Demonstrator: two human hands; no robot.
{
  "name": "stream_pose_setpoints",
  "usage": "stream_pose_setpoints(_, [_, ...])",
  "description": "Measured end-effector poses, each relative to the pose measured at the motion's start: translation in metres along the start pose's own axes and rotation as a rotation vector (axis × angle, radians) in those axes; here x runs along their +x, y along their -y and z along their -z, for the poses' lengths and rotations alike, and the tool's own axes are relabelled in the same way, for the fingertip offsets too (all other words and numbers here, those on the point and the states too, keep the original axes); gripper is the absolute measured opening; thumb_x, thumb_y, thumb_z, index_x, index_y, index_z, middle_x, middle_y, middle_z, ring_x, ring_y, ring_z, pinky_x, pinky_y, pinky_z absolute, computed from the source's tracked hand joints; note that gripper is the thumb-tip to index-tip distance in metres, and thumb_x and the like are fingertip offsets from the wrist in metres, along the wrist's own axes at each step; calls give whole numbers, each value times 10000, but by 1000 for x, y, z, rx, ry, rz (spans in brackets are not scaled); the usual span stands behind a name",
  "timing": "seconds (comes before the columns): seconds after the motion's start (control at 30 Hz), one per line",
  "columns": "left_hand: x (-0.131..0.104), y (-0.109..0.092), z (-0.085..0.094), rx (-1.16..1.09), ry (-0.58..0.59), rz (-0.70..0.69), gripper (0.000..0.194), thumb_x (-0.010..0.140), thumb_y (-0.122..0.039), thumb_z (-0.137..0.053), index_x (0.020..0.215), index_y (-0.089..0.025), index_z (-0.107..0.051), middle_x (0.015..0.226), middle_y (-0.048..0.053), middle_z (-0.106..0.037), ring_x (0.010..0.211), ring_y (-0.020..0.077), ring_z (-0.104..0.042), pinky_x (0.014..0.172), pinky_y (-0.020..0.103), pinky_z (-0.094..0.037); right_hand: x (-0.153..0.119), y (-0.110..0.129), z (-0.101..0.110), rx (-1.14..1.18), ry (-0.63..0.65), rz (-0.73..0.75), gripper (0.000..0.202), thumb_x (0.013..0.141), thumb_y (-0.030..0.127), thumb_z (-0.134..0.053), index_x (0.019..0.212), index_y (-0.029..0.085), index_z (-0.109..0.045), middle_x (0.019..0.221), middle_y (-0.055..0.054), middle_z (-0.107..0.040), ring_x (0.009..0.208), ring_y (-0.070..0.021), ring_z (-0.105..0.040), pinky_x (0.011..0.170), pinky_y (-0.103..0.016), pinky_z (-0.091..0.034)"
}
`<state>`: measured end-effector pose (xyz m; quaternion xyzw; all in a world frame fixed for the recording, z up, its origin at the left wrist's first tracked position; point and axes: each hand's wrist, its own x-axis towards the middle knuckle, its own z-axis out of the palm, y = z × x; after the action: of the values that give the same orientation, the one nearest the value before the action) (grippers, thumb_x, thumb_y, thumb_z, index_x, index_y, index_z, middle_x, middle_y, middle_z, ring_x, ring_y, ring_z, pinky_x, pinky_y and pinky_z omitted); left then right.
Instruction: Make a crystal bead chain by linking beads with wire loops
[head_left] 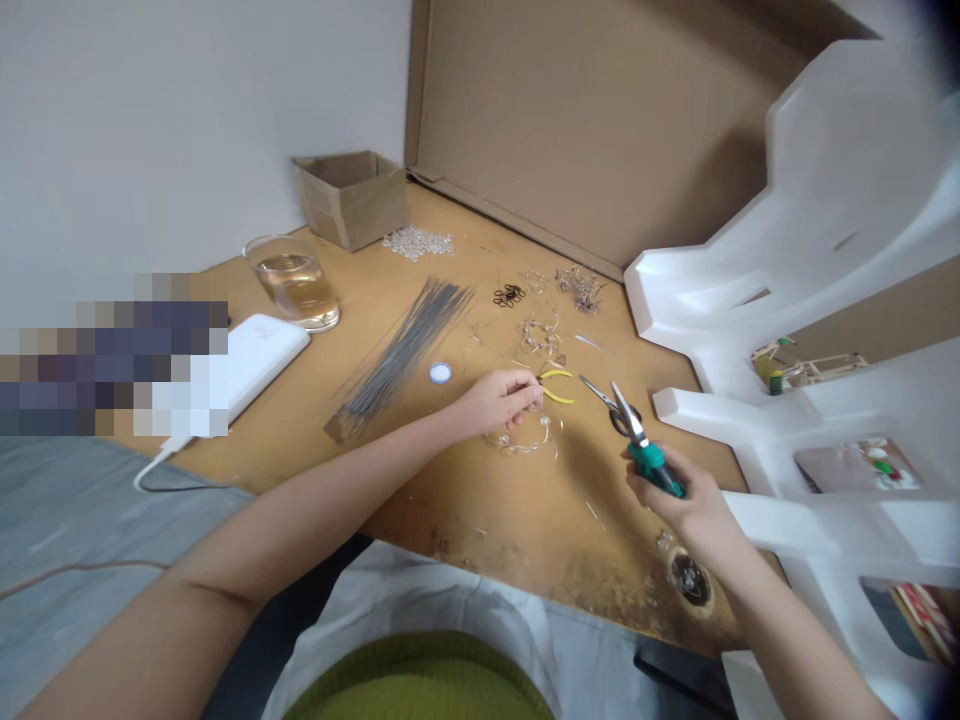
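Observation:
My left hand [501, 400] is closed in a pinch at the middle of the wooden table, on the edge of a ring of thin wire with clear beads [534, 445]. What its fingertips hold is too small to make out. Yellow-handled pliers [559, 387] lie just beyond the fingers. My right hand [679, 485] grips green-handled pliers [651, 462], their metal jaws pointing up and to the left. Scissors [600, 392] with dark handles lie behind those jaws. Another wire-and-bead ring [538, 338] rests farther back.
A bundle of grey wires [409, 350], a round white disc [440, 373], a glass of liquid [296, 285], a white power bank [259, 360] and a cardboard box [352, 200] stand left. Clear beads [418, 242] lie behind. A white shelf [675, 290] borders the right.

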<state>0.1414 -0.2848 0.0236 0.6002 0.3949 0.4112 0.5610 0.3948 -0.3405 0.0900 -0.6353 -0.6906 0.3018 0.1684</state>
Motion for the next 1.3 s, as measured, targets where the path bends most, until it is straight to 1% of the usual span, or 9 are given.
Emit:
stream_pose_setpoints(0.13, [-4, 0, -6, 6, 48, -11, 217, 830, -324, -464, 749, -131, -520, 697, -9, -527, 507, 46, -492, 457, 167, -418, 11, 24, -26, 278, -69, 42, 292, 681, 357, -645, 900, 184, -559, 837, -52, -647, 748, -182, -597, 717, -313, -460])
stream_pose_setpoints(0.27, [-5, 0, -8, 27, 73, 2, 226, 828, -333, -458, 749, -129, -516, 657, -14, -520, 502, 57, -491, 462, 175, -411, 22, 37, -51, 260, -74, 100, 269, 663, 339, -653, 867, 187, -564, 826, -33, -636, 724, -167, -577, 698, -302, -452])
stream_pose_setpoints(0.37, [-6, -1, -10, 121, 116, -14, 239, 835, -342, -452, 747, -132, -528, 594, -24, -507, 517, 71, -483, 488, 180, -390, 28, 39, -60, 238, -98, 103, 230, 665, 286, -612, 868, 187, -567, 758, -4, -605, 682, -153, -549, 669, -286, -435])
stream_pose_setpoints(0.53, [-10, -2, -14, 338, 232, -136, 217, 835, -301, -460, 724, -141, -554, 635, -21, -534, 591, 83, -486, 571, 199, -373, 31, 38, -60, 261, -107, 93, 230, 659, 284, -586, 868, 189, -569, 732, 5, -586, 660, -151, -524, 647, -281, -420])
stream_pose_setpoints(0.73, [-10, -1, -13, 331, 102, -104, 263, 857, -344, -428, 727, -146, -543, 578, -31, -504, 553, 87, -454, 534, 198, -334, 22, 34, -61, 192, -87, 65, 229, 670, 348, -624, 821, 193, -549, 684, 21, -562, 601, -130, -483, 585, -253, -398])
stream_pose_setpoints(0.83, [-10, -2, -12, 383, 94, -142, 260, 855, -326, -434, 703, -143, -538, 580, -33, -479, 562, 87, -432, 535, 198, -316, 21, 33, -63, 171, -64, 80, 176, 681, 306, -585, 808, 188, -558, 670, 23, -552, 599, -129, -480, 580, -250, -394])
stream_pose_setpoints(1.0, [-10, -3, -10, 460, 220, -258, 231, 866, -286, -414, 739, -143, -545, 677, -17, -513, 652, 96, -462, 619, 212, -345, 25, 32, -64, 238, -122, 125, 183, 684, 282, -582, 841, 189, -564, 714, 13, -582, 627, -137, -509, 618, -264, -420])
stream_pose_setpoints(1.1, [-11, -4, -11, 432, 293, -257, 230, 870, -280, -405, 750, -141, -543, 677, -20, -506, 644, 92, -459, 618, 211, -345, 26, 32, -64, 298, -138, 150, 203, 691, 297, -610, 859, 193, -562, 745, 4, -599, 659, -146, -533, 650, -275, -436])
stream_pose_setpoints(1.3, [-12, -6, -14, 252, 303, -182, 222, 840, -328, -481, 746, -137, -544, 629, -36, -469, 588, 72, -417, 560, 194, -336, 25, 34, -64, 306, -98, 168, 199, 710, 318, -619, 857, 196, -564, 765, -1, -615, 688, -153, -560, 663, -282, -448])
